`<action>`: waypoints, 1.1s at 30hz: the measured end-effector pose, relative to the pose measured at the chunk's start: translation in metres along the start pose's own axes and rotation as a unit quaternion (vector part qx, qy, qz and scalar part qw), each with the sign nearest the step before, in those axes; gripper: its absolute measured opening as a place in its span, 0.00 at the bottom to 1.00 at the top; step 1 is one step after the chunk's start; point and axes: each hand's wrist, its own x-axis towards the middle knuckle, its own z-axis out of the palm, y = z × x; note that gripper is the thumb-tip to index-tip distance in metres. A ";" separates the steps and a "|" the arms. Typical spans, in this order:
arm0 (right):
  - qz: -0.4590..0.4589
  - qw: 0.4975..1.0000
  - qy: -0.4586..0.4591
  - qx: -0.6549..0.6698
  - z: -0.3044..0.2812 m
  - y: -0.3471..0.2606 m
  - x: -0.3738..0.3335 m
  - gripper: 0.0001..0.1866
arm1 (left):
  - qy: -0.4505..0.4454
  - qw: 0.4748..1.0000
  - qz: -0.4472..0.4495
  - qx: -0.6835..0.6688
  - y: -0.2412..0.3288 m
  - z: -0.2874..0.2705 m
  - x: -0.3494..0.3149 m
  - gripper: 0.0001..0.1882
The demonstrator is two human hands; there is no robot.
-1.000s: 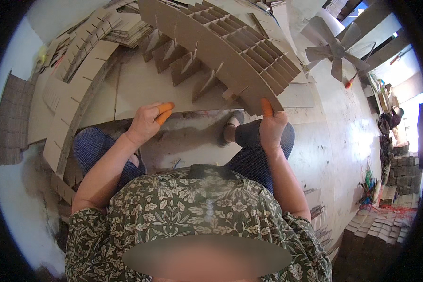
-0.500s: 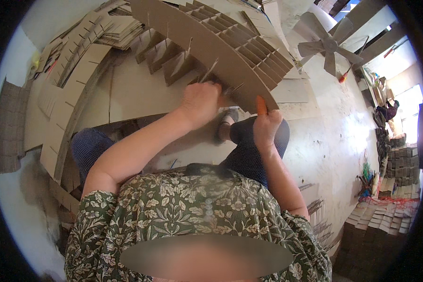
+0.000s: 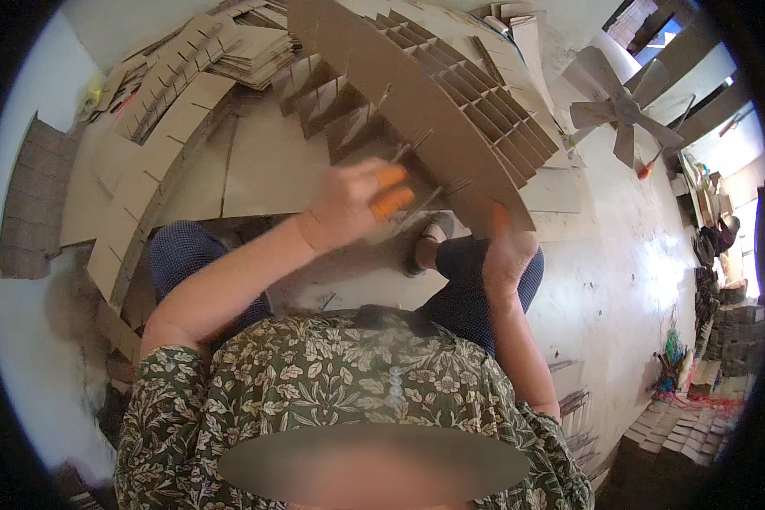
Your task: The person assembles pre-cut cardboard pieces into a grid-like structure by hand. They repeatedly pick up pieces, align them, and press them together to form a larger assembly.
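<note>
A seated person, seen from above in a dark green shirt with a pale leaf-and-flower print (image 3: 348,365), works with bare hands over a pale, flat bench (image 3: 263,161). A long, gently curved strip of plain brown cardboard (image 3: 416,98) slants from the top centre of the frame to right of centre. Along its upper right side sits a grid of brown cardboard cells (image 3: 489,106); from its lower left side project loose-looking brown cardboard flaps (image 3: 319,110), and thin edges poke through its face. The right hand (image 3: 510,259) is closed on the strip's near end, an orange-covered thumb against its face, seemingly to keep the long piece steady and tilted. The left hand (image 3: 353,195), near the centre, is blurred, its fingers partly curled, two wearing orange finger covers (image 3: 391,202); it is just beside the strip, and whether it holds anything cannot be told. At upper left, slit cardboard strips (image 3: 157,174) lie beside a stack of flat cardboard pieces (image 3: 255,55), perhaps placed there to be within reach. A grey-white fan with broad blades (image 3: 627,110) stands at upper right.
</note>
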 end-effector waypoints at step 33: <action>-0.137 0.963 -0.164 -0.164 -0.002 -0.014 0.019 0.28 | 0.063 0.993 -0.077 0.060 -0.101 -0.066 0.054 0.13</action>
